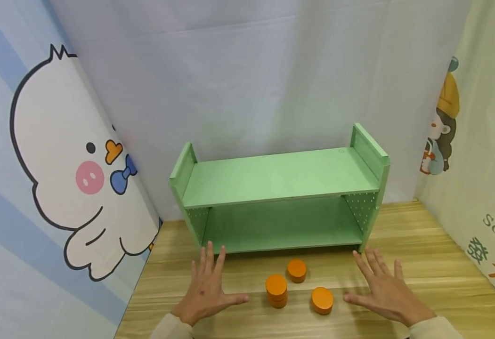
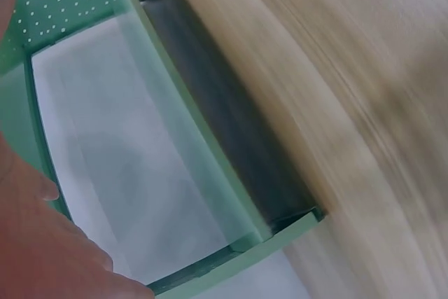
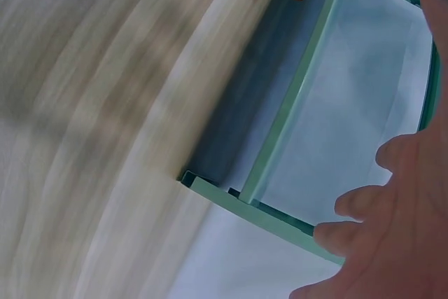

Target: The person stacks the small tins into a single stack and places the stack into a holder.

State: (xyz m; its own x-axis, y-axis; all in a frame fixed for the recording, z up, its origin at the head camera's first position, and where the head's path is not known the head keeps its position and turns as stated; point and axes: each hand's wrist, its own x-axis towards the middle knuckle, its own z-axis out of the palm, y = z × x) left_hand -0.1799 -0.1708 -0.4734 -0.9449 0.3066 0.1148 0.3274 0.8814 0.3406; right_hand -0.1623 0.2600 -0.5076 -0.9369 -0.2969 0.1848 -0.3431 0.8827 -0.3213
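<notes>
hands (image 1: 205,293) (image 1: 389,295) splayed beside upward-facing orange discs (image 1: 296,270), green shelf (image 1: 281,179) behind, long axis crosswise

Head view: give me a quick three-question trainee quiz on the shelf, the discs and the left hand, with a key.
1. How many discs stand outside the stack: A) one, B) two, C) three?
2. True or false: the left hand grips one of the discs.
3. Fill in: the shelf is ____ in colour.

Key:
1. B
2. False; its fingers are spread, holding nothing.
3. green
</notes>
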